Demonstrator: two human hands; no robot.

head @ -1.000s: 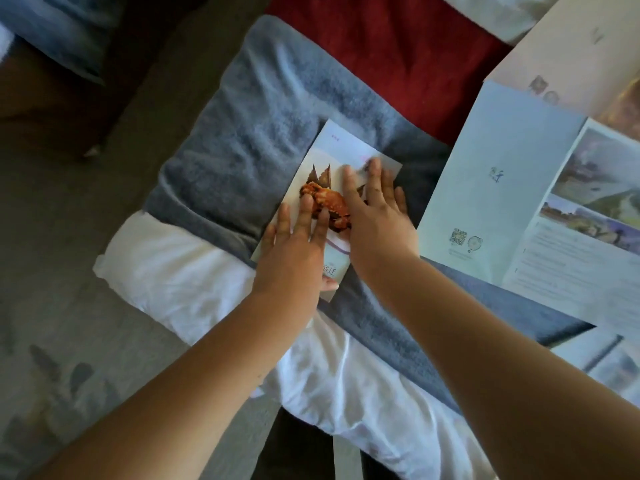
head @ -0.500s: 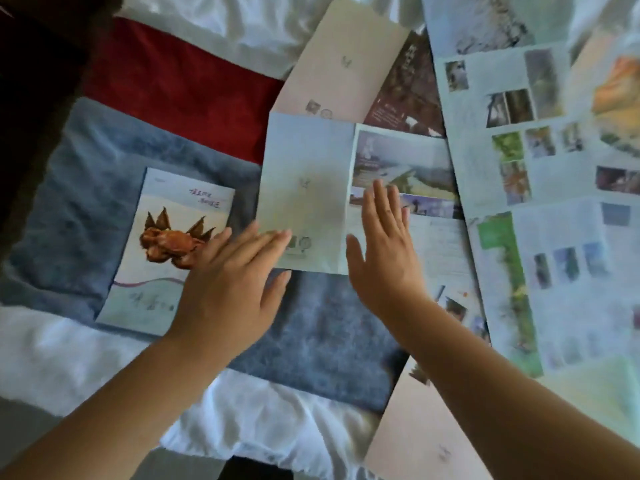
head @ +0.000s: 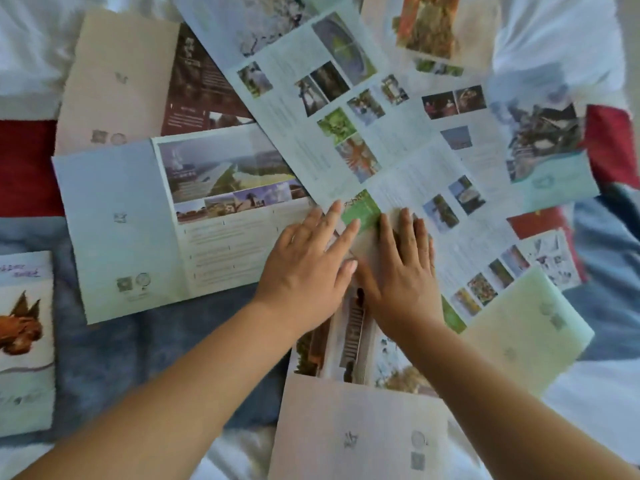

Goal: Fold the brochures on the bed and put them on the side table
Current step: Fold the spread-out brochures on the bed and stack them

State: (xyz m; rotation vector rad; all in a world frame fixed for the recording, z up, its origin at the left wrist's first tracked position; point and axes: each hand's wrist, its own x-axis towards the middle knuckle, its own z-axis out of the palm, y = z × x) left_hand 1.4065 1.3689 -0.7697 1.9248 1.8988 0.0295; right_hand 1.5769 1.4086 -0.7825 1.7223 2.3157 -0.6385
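Unfolded printed paper brochures [head: 346, 133] lay spread across the grey-blue blanket [head: 104, 341] on the bed; a folded one [head: 24, 341] sat far left. My left hand [head: 308, 268] and right hand [head: 398, 271] pressed flat, fingers spread, gripping nothing.

Two bare forearms come in from the near edge, one on the left and one on the right. No sleeve shows on either; each is uncovered from the frame's edge to the wrist. The left hand [head: 304, 268] has no ring, watch or band that can be seen, and no glove. The right hand [head: 401, 271] is likewise bare, with nothing at its wrist. The fingernails look short and plain, though the picture is soft and blurred there. No other clothing is in view.
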